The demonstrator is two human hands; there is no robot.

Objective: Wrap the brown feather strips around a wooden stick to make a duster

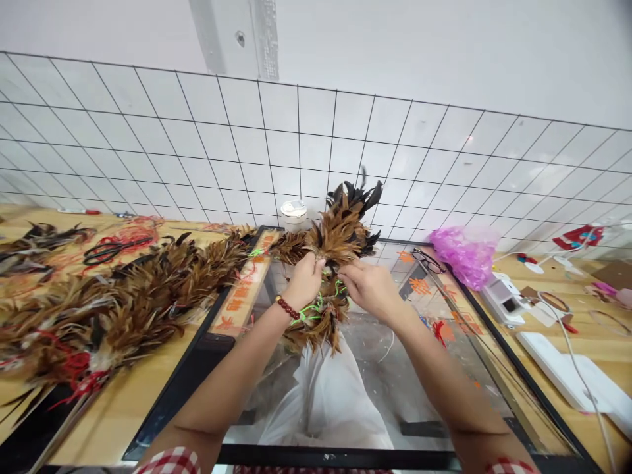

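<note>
A bundle of brown and black feathers (336, 234) stands over the dark-framed glass panel, its black tips leaning up against the wire grid. My left hand (305, 280), a dark red bead bracelet at its wrist, is closed on the left side of the bundle's middle. On the right side, my right hand (370, 288) pinches with thumb and fingers at the same spot; whether it grips string or feather quills is hidden. Bright green string (312, 308) hangs between the hands, over more brown feathers (326, 322) below.
Long brown feather garlands (148, 296) with red string lie at left, beside black scissors (106, 250). Behind the bundle stands a white round container (295, 215). Eyeglasses (428, 261), a pink plastic bag (464, 253) and a white power strip (563, 368) are at right. The wire grid (237, 145) rises behind.
</note>
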